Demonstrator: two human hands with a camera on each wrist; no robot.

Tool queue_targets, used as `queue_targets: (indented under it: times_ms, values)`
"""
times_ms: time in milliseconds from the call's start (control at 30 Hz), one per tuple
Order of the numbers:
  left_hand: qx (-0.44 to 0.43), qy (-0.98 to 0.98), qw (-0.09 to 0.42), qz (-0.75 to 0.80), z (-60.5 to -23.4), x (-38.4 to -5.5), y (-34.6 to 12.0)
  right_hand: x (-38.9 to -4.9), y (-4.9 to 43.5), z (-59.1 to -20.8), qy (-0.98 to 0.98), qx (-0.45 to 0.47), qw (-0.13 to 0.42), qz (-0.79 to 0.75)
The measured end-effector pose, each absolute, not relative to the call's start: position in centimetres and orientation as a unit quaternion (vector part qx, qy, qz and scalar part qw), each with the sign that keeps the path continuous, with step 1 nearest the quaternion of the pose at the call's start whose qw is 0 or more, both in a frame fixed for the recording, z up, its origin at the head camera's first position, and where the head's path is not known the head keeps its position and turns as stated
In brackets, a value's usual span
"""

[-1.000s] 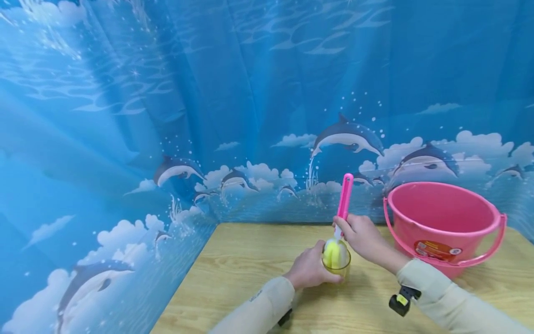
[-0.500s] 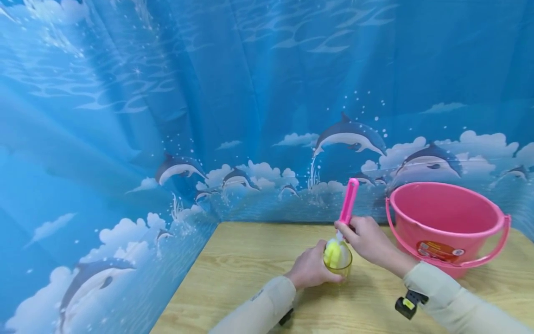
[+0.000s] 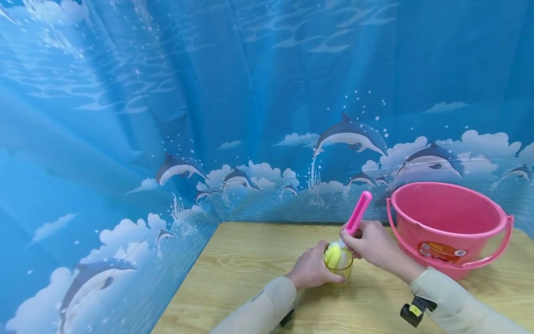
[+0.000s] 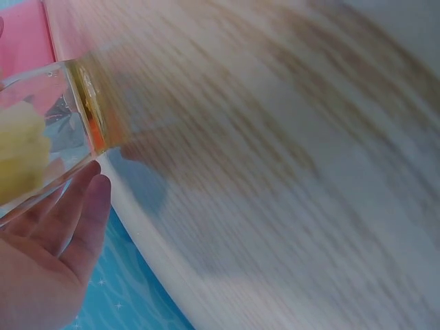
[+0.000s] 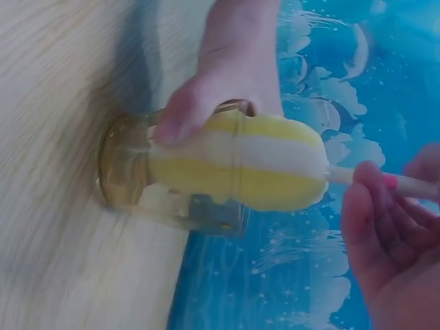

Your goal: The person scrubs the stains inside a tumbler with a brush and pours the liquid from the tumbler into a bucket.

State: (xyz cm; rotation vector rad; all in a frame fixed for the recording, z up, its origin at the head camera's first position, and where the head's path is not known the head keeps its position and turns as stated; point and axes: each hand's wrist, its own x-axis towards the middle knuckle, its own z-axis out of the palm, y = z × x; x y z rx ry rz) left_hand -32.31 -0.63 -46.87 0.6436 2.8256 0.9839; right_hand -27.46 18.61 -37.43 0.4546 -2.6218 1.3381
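My left hand (image 3: 310, 266) is wrapped round a clear, amber-tinted glass (image 5: 122, 175) that stands upright on the wooden table. Its thumb shows across the front of the glass in the right wrist view. A sponge brush (image 3: 358, 214) with a pink handle leans to the right out of the glass. Its yellow and white sponge head (image 5: 282, 165) sits partly inside, with the upper part sticking out above the rim. My right hand (image 3: 373, 246) pinches the brush low on its handle, just above the sponge. The fingers behind the handle are partly hidden in the head view.
A large pink bucket (image 3: 450, 236) with its handle hanging down in front stands on the table (image 3: 242, 260) to the right, close to my right forearm. A blue curtain (image 3: 267, 93) printed with dolphins hangs behind and along the left side.
My right hand has moved down and slightly right. The brush handle has sunk and tilts further to the right. My left hand and the glass stay almost in place.
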Motion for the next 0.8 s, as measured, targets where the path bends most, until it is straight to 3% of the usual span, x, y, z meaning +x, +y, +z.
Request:
queue_targets:
  times_ms: [100,333,500,800]
  values:
    - [0.209,0.925,0.040,0.315,-46.9,-32.3,-0.6,-26.8,18.8,-37.6,-0.880,0.184,0.089,0.429]
    - [0.211,0.926,0.038,0.311,-46.8,-32.3,-0.5,-25.4,18.8,-38.1,-0.881,0.218,0.203,0.367]
    - [0.208,0.924,0.042,0.317,-46.7,-32.2,-0.4,-24.8,18.3,-38.8,-0.876,0.226,0.253,0.344]
    - [0.200,0.928,0.038,0.313,-46.7,-32.1,-0.5,-24.9,18.0,-39.6,-0.857,0.204,0.229,0.415]
